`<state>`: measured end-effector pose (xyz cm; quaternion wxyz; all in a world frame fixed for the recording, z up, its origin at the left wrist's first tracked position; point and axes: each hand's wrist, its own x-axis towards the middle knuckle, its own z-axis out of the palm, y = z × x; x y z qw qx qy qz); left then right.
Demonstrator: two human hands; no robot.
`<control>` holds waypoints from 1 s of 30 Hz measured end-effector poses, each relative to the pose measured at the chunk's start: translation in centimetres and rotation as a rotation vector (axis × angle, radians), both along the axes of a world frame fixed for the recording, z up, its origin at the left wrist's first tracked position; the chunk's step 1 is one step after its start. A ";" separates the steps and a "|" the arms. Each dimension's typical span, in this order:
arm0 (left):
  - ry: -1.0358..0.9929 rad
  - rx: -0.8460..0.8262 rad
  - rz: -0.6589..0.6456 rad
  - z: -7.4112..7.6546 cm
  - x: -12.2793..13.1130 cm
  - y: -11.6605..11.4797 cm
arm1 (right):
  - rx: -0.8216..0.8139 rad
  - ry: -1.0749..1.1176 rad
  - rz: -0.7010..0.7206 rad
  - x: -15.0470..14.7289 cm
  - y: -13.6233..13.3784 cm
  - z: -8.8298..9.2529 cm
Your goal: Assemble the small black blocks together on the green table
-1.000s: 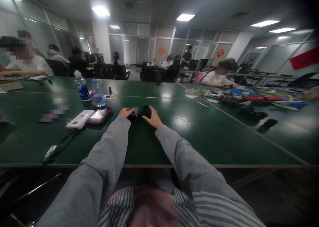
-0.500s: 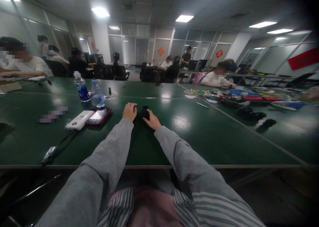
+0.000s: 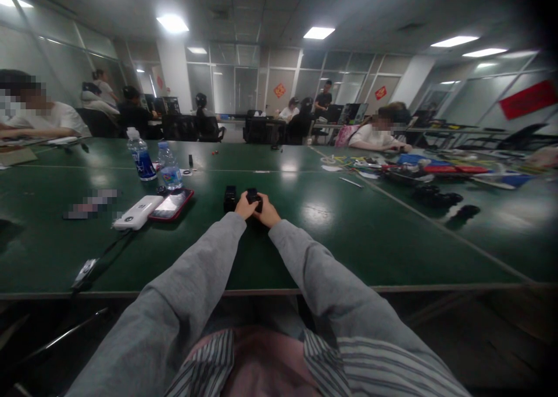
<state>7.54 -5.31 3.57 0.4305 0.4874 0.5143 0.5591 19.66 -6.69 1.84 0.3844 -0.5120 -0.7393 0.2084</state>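
Both my hands are closed round a small black box-shaped object [image 3: 253, 195], low over the green table [image 3: 322, 246]. My left hand [image 3: 246, 207] grips it from the left and my right hand [image 3: 267, 211] from the right, fingertips almost meeting. Its exact kind is too dark and small to make out, and my fingers cover much of it. A second black box-shaped object [image 3: 230, 199] stands upright on the table just left of my left hand, with no hand round it.
Left of my arms lie a red-edged phone [image 3: 172, 205] and a white power bank [image 3: 138, 213] with a cable. Behind them stand a blue-labelled bottle [image 3: 142, 157] and a clear bottle [image 3: 169, 165]. Tools and colourful parts [image 3: 436, 167] spread at right, where a person [image 3: 375, 132] sits.
My left hand has moved right, from beside the left black object to the one in my right hand. The left black object now shows in full.
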 end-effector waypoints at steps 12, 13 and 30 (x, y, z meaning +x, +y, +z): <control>-0.387 -0.144 0.016 -0.2 0.1 0.7 | 0.011 0.153 0.026 0.2 -0.6 0.4; -0.378 -0.127 0.021 -0.3 0.0 0.7 | 0.016 0.174 0.040 0.1 -0.7 0.5; -0.404 0.045 -0.214 0.9 -1.1 -0.3 | -0.475 0.987 0.257 1.4 0.4 2.2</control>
